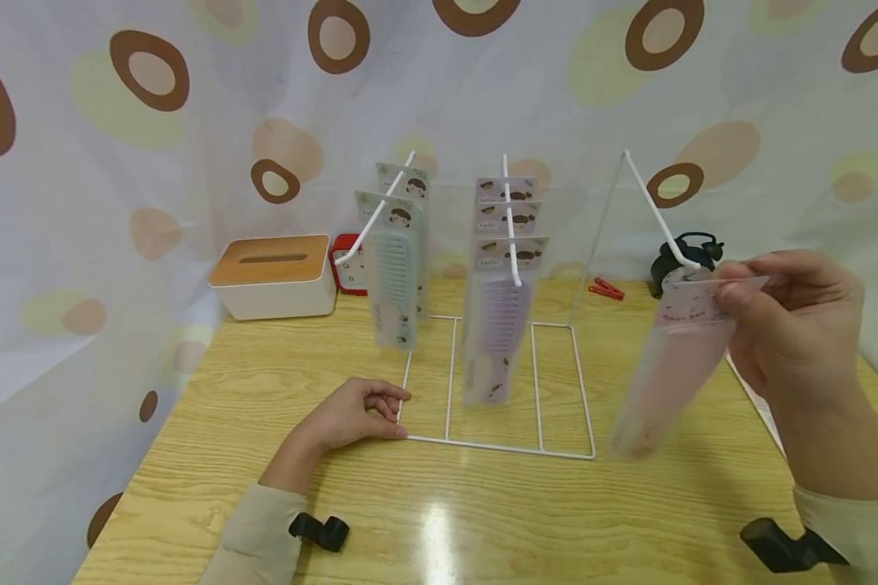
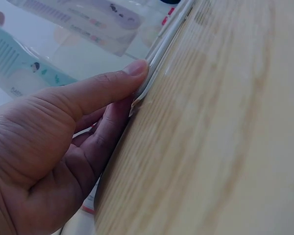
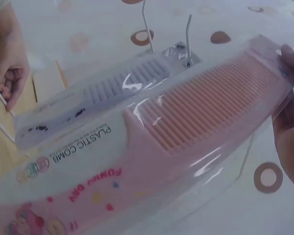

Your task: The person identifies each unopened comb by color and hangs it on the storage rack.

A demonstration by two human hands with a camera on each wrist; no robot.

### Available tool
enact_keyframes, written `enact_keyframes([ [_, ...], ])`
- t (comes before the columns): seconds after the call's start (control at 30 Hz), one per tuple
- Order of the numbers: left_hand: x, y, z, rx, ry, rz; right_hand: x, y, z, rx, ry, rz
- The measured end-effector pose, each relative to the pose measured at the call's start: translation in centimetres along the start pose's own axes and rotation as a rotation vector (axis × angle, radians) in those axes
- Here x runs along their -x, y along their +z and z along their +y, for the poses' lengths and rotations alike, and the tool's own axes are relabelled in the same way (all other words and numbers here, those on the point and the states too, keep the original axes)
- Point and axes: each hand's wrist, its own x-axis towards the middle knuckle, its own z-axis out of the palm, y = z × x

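My right hand (image 1: 805, 325) pinches the top card of a packaged pink comb (image 3: 201, 112) between thumb and fingers. The pack hangs tilted, and its top edge is right at the tip of the right-hand hook. My left hand (image 1: 358, 413) holds the front left corner of a white wire display rack (image 1: 497, 447), thumb and fingers on the wire at the tabletop. On the rack's middle hook hang several packaged purple combs (image 1: 501, 317). Packaged green combs (image 1: 393, 272) hang from the left hook.
A white tissue box (image 1: 274, 296) with a wooden lid stands at the back left, beside a red clock (image 1: 349, 266). A red clothes peg (image 1: 606, 288) and a black alarm clock (image 1: 673, 264) are behind the rack. Patterned curtain surrounds the wooden table (image 1: 373, 504).
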Motion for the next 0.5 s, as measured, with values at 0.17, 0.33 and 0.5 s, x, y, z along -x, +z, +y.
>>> enact_keyframes([
  [0.17,0.0,-0.1,0.0,-0.001,0.006,0.003,-0.9,0.9,-0.1,0.117,0.009,0.11],
  [0.33,0.0,-0.1,-0.1,-0.006,0.005,0.005,-0.9,-0.1,0.6,0.087,0.046,0.171],
  [0.5,0.0,-0.1,0.0,-0.012,0.007,0.001,-1.2,-1.4,1.2,0.097,0.103,0.255],
])
